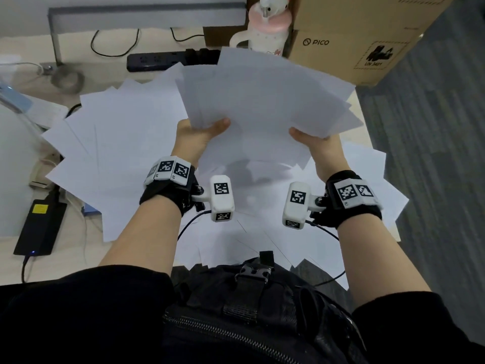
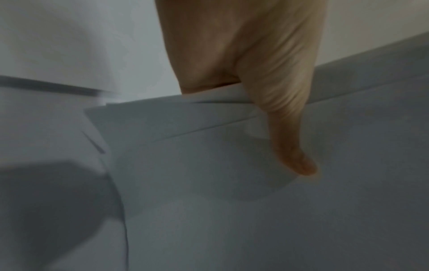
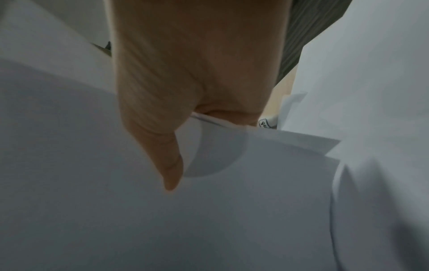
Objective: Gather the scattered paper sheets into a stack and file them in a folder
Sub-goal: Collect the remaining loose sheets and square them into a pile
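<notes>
Showing head-view-only PICO box (image 1: 349,40)

Pale beige wooden desk (image 1: 15,240), strewn across the middle with loose white paper sheets (image 1: 126,143) fanned and overlapping (some overhanging the near edge). At the left, a flat black power adapter (image 1: 39,227); at the back, a black power strip (image 1: 157,61), a white-and-pink lidded mug (image 1: 265,30), a brown cardboard box (image 1: 354,43).
</notes>
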A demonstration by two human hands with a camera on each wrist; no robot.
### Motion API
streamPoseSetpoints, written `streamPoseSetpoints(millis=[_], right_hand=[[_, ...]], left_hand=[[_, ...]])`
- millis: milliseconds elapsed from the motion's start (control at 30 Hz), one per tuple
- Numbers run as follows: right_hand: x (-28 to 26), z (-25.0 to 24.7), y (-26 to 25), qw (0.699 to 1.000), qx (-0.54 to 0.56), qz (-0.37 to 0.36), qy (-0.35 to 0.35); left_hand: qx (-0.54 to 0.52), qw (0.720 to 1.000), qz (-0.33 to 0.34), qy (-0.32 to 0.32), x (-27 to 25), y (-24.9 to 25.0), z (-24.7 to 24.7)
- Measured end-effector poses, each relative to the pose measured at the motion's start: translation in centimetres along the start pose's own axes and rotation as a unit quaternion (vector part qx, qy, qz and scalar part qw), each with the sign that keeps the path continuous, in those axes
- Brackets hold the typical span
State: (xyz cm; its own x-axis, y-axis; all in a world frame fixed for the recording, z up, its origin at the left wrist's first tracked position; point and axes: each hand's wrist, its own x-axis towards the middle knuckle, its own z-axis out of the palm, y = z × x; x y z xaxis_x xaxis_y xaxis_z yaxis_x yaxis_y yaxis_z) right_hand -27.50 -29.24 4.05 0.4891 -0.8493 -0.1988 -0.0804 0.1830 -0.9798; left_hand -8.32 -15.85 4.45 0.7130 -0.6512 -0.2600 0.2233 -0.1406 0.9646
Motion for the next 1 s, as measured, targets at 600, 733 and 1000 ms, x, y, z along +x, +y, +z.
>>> streamPoseSetpoints(millis=[600,733,1000], right_hand=[[-0.1,-1.0,-2.5,0.999,-0.009,-0.043,-0.013],[-0.5,-0.7,-2.0,0.998,0.016,-0.038,-0.046],[-0.5,-1.4,-2.8,0.997,0.065,-0.041,0.001]], left_hand=[[0.039,0.997,0.042,-0.046,0.3,2.4,0.3],[0.027,0.998,0.038,-0.047,0.0,1.7,0.5],[-0.031,0.996,0.06,-0.062,-0.1,2.2,0.3]])
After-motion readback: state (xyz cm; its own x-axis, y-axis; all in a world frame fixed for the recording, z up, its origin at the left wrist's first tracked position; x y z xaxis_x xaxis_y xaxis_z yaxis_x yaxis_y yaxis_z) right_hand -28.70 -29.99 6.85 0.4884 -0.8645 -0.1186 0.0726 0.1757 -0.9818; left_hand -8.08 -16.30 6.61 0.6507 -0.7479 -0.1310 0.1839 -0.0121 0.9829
